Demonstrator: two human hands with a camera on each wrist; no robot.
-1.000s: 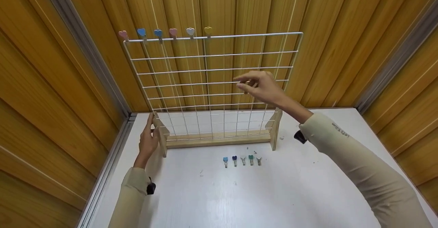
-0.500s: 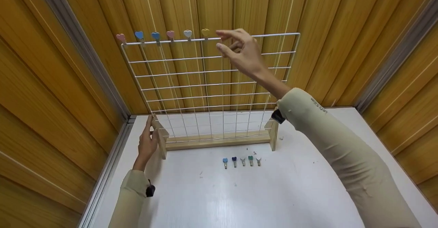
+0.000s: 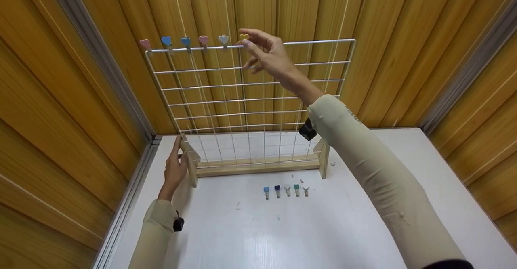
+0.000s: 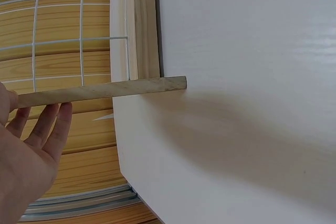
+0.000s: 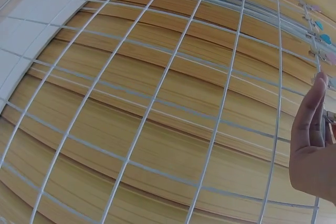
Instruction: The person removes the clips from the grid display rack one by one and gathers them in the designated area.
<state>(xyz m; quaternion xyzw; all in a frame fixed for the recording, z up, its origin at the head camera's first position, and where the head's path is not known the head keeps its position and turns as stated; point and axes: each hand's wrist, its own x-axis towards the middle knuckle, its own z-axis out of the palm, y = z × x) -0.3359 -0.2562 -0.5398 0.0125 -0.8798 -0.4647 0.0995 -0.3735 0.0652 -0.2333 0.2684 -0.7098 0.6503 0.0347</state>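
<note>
A white wire grid rack [image 3: 254,98] stands upright in wooden feet. Heart-topped clips sit along its top wire, left of my right hand [image 3: 271,55]. That hand pinches the yellow heart clip [image 3: 244,37] on the wire, thumb in front and forefinger behind, other fingers hanging lower. In the right wrist view the hand [image 5: 315,145] is at the edge, partly cut off. My left hand [image 3: 174,169] rests against the left wooden foot [image 3: 189,160]. In the left wrist view its extended fingers [image 4: 55,129] touch the outer face of that foot.
On the white table [image 3: 242,236], in front of the rack, several loose clips lie in a row, among them a light blue heart clip [image 3: 266,191] and a green heart clip [image 3: 297,188]. Wood-patterned walls [image 3: 404,59] stand close behind and at both sides.
My right hand has risen from the middle of the grid and moved left to the top wire, closing thumb and forefinger on the yellow clip. The left hand has stayed at the foot.
</note>
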